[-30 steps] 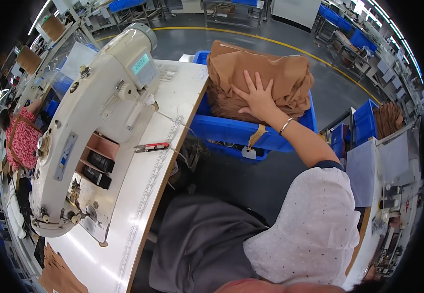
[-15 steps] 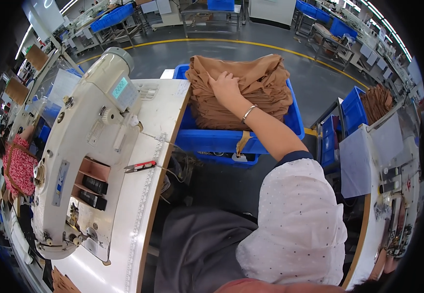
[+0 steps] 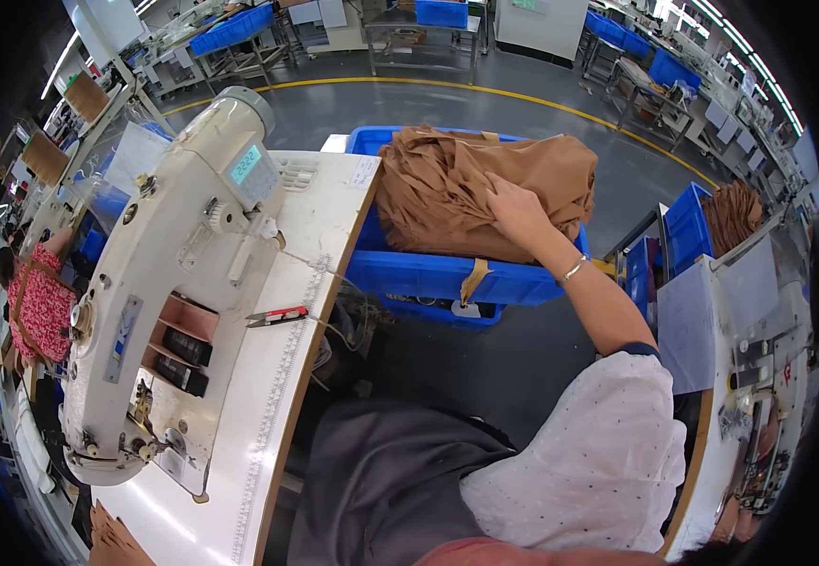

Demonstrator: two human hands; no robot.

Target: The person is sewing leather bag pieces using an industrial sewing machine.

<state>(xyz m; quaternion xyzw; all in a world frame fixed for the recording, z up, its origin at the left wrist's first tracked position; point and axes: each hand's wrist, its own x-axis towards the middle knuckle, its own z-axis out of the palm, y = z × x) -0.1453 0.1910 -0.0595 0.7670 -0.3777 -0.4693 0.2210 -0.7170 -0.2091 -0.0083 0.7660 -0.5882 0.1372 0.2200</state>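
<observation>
My right hand (image 3: pixel 513 210) reaches into a tall stack of brown fabric (image 3: pixel 480 151), its fingers curled on the folds at the top. The stack sits in a blue bin (image 3: pixel 457 275) beside the white sewing table (image 3: pixel 329 179). My left hand is not in view. On the table stands a cream sewing machine (image 3: pixel 197 151) with a small lit display. Red-handled thread snips (image 3: pixel 282 313) lie next to a measuring strip, and brown fabric pieces (image 3: pixel 117 538) lie at the lower left corner.
A person in pink (image 3: pixel 37 311) works at the far left. Another blue bin (image 3: pixel 688 217) with brown pieces and a neighboring sewing station (image 3: pixel 759 377) are on the right. A yellow floor line (image 3: pixel 353 81) curves past benches with blue bins at the back.
My right hand went from spread flat on the stack to curled into its folds, then moved rightward. The top layers are now rumpled and shifted to the right.
</observation>
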